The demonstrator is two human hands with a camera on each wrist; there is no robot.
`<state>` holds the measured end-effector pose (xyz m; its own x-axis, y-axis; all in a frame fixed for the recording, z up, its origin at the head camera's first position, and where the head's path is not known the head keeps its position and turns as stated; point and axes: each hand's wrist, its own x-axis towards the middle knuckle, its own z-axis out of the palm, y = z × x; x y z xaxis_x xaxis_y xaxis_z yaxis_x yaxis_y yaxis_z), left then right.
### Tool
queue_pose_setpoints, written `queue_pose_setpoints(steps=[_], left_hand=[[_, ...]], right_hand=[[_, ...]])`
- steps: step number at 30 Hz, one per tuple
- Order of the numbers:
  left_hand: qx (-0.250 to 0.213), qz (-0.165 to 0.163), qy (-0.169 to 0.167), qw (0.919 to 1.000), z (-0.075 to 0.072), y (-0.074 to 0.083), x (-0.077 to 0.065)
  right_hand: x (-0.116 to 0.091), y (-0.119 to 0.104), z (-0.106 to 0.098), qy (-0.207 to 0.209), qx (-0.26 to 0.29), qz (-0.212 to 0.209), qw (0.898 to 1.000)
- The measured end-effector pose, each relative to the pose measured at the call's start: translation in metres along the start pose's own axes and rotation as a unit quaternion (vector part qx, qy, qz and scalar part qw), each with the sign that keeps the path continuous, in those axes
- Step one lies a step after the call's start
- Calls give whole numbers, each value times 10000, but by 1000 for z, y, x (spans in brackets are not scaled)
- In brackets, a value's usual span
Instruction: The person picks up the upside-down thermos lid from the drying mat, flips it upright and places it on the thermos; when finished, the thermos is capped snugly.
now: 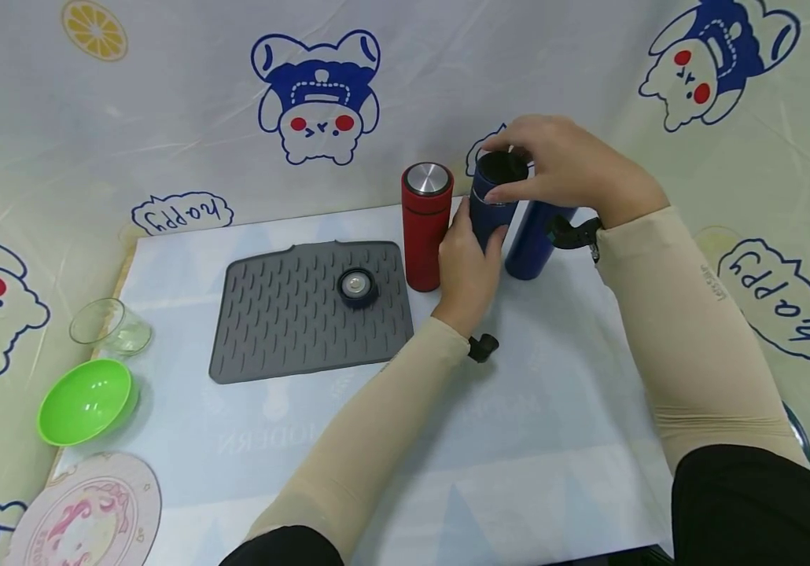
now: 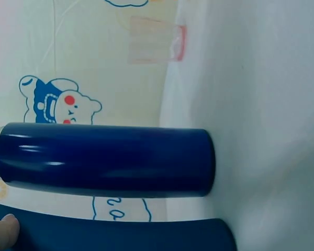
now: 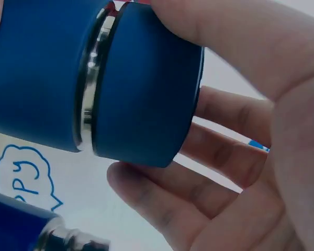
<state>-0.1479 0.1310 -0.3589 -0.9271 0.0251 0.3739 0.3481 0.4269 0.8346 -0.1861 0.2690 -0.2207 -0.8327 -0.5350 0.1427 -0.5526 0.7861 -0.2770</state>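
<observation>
My left hand (image 1: 471, 275) grips the body of a matte dark blue thermos (image 2: 120, 235), which stands upright; the left thumb shows on it in the left wrist view. Around the top of the same thermos, my right hand (image 1: 561, 165) holds the blue cap (image 3: 141, 78), thumb on one side and fingers on the other. A silver ring shows between cap and body. Just to the right stands a shiny blue thermos (image 2: 104, 159), its bare metal neck (image 3: 57, 238) showing. Left of the hands is a red thermos (image 1: 427, 236) with a silver-topped lid.
On the grey ridged mat (image 1: 292, 314) lies a round dark lid (image 1: 358, 288). At the table's left edge are a clear glass (image 1: 125, 334) on its side, a green bowl (image 1: 86, 402) and a pink-patterned plate (image 1: 86, 515). A printed sheet hangs behind the table.
</observation>
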Motion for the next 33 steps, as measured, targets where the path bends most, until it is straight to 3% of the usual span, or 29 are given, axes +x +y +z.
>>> queue_pose_setpoints(steps=[7, 10, 17, 22, 28, 33], left_hand=[[18, -106, -266, 9996, 5, 0, 1], [9, -129, -244, 9996, 4, -1, 3], [122, -154, -324, 9993, 2, 2, 6], [172, -151, -251, 9994, 2, 2, 5], [229, 4, -234, 9995, 4, 2, 6], [243, -44, -158, 9996, 3, 0, 5]], right_hand=[[13, -8, 5, 26, -939, 602, 9938], [18, -12, 5, -190, -1103, 765, 9908], [8, -10, -11, -1050, -641, -11, 9924], [13, -13, -5, -692, -871, 548, 9923], [5, -12, -14, -752, -562, 4, 9956], [6, -16, -13, -574, -703, 455, 9948]])
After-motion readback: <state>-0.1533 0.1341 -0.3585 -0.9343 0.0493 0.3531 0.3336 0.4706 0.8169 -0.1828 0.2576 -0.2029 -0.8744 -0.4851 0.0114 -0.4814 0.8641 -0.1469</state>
